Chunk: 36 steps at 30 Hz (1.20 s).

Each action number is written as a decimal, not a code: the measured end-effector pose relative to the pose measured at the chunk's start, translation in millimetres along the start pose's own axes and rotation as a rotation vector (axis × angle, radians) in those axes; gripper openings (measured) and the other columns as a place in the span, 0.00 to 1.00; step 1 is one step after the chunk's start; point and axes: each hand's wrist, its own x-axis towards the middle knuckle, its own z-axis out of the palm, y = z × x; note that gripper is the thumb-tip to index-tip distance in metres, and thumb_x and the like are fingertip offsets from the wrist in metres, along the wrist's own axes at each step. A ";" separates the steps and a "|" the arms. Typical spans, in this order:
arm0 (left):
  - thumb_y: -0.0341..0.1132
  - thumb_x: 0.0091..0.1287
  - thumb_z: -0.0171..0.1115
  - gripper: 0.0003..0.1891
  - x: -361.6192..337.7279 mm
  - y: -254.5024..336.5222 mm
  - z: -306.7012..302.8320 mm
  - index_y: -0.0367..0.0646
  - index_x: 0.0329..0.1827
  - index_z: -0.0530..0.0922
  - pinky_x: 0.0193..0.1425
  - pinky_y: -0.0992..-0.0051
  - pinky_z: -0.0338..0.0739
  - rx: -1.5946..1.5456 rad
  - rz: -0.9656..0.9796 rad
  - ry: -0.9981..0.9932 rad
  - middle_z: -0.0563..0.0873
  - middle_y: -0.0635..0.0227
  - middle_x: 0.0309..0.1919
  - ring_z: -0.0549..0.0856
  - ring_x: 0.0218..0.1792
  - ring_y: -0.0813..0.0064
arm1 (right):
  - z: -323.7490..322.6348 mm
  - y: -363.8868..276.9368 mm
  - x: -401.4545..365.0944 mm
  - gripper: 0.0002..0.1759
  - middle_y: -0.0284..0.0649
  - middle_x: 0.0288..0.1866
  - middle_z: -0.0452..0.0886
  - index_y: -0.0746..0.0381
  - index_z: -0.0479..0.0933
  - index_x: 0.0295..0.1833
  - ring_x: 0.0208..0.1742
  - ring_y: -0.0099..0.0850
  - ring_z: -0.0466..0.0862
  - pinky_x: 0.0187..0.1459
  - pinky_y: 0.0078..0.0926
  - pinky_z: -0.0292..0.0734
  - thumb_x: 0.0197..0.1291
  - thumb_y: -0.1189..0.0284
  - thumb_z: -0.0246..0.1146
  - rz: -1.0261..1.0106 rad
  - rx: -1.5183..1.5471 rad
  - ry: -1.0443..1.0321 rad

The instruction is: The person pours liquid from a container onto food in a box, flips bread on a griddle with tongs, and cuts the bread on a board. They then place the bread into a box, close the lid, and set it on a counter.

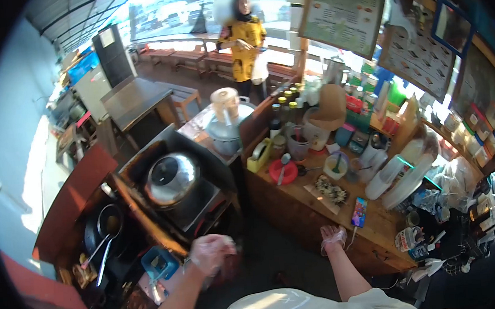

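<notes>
Left hand in thin, crinkled clear plastic; motion-blurred, fingers seemingly curled; cannot tell whether it grips anything; forearm bare, slanting away and rightward from the near edge. Right hand in similar clear film; fingers apart, nothing visible in its grasp; it lies at the near edge of the wooden counter, forearm angled away and slightly leftward.

Just beyond the right hand, phone flat on the wood, slim, rectangular, screen lit, pale cable at its near end; farther left, brown sheet under a spiky, pale-and-dark heap; then round red plate, glossy, spoon across it.

Left of the left hand, blue plastic container, rounded-square, open; beyond, smooth domed metal lid, reflective, on the boxed stove; dark wok at left, long-handled metal utensils in it; far off, a person in yellow patterned clothing, standing.
</notes>
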 end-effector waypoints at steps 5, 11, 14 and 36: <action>0.29 0.64 0.66 0.03 -191.5 150.3 -130.2 0.39 0.38 0.83 0.46 0.72 0.82 0.767 0.402 0.367 0.88 0.66 0.33 0.87 0.37 0.75 | -66.6 73.4 -17.8 0.22 0.42 0.51 0.81 0.63 0.75 0.53 0.52 0.43 0.83 0.59 0.47 0.80 0.73 0.54 0.51 0.225 -0.397 -0.023; 0.35 0.65 0.58 0.10 -450.8 294.1 -271.5 0.52 0.41 0.88 0.58 0.61 0.79 2.234 -0.265 0.931 0.89 0.64 0.45 0.86 0.51 0.63 | -86.0 194.1 -64.3 0.21 0.42 0.54 0.82 0.61 0.75 0.58 0.51 0.40 0.84 0.56 0.43 0.81 0.72 0.57 0.53 0.343 -0.956 -0.019; 0.33 0.66 0.58 0.11 -542.1 331.5 -345.7 0.54 0.41 0.89 0.64 0.62 0.75 2.594 -0.450 0.899 0.90 0.68 0.46 0.86 0.54 0.67 | -72.9 240.4 -137.6 0.20 0.42 0.51 0.83 0.61 0.76 0.58 0.50 0.40 0.85 0.53 0.42 0.82 0.71 0.59 0.54 0.368 -1.202 -0.209; 0.32 0.62 0.60 0.08 -548.9 304.6 -335.1 0.47 0.34 0.88 0.54 0.65 0.76 2.558 -0.803 1.138 0.89 0.63 0.37 0.87 0.49 0.65 | -209.3 333.7 -62.3 0.11 0.36 0.29 0.80 0.56 0.80 0.34 0.25 0.33 0.80 0.29 0.36 0.78 0.65 0.64 0.57 -0.082 -2.288 -1.123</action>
